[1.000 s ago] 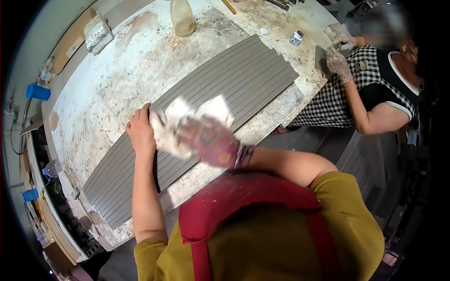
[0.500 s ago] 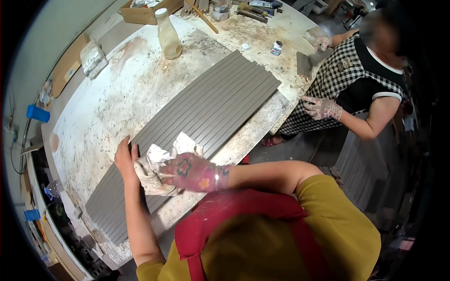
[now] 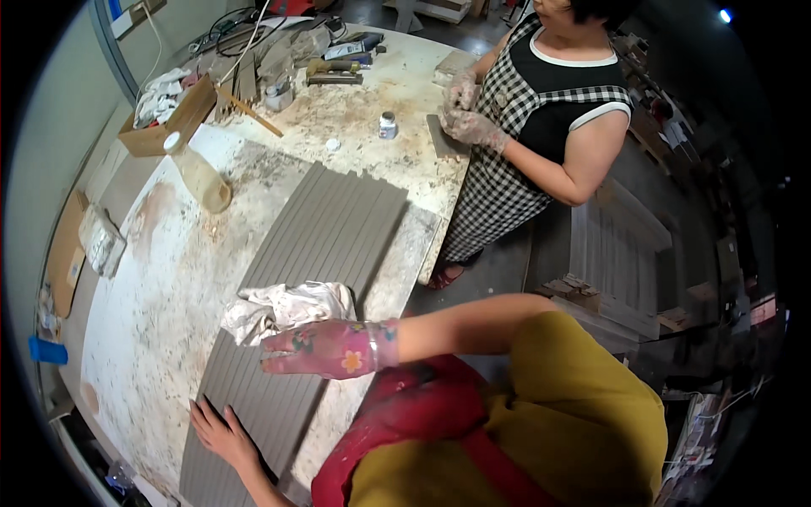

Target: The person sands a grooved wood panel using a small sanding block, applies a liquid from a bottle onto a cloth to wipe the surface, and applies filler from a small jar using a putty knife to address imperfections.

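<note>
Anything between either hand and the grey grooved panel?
Nothing visible separates the bare left hand from the grey grooved panel. Crumpled white cloth lies beside the pink-gloved right hand; whether any lies underneath is hidden.

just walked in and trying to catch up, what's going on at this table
A person has their gloved right hand at a crumpled white cloth on a long grey grooved panel; whether the fingers grip the cloth is hard to tell. Their bare left hand lies spread on the panel's near end. Across the table, to the right, a co-worker has both gloved hands close together by a small grey piece.
</note>
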{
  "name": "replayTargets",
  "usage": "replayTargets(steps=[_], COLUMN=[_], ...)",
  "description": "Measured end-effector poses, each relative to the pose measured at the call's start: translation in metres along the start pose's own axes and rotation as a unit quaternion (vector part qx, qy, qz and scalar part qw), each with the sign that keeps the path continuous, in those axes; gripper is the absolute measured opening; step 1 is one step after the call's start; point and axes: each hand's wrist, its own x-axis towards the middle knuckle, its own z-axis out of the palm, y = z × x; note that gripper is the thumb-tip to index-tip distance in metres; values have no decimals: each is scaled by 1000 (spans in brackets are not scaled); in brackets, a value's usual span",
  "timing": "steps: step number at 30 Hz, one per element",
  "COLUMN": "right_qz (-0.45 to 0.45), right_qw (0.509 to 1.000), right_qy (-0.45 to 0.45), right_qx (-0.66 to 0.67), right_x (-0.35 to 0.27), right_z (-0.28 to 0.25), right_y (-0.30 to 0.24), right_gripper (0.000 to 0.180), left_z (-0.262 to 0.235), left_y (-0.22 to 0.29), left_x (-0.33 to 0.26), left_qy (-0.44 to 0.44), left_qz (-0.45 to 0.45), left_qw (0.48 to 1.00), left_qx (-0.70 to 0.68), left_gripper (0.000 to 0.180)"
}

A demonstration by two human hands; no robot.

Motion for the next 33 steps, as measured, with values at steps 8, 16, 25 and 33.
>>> replayTargets(steps=[8,16,25,33], right_qz=[147,85,-71,304], right_qw=[984,988,956,948], right_qy=[98,44,-56,30], right_qx=[-34,-119,-278,-83], right_x=[-13,12,30,24], right_z=[21,-59,12,-116], right_y=[54,72,123,261], right_gripper=[67,16,44,47], left_z=[-15,-15,-14,-36], left_y=[20,49,96,100], left_x=[7,43,57,50], left_qy=[-27,-2,-46,-72], left_qz=[-56,15,-62,-45], left_qw=[997,998,997,996], left_qx=[42,-61,5,-10], left_gripper=[53,49,47,61])
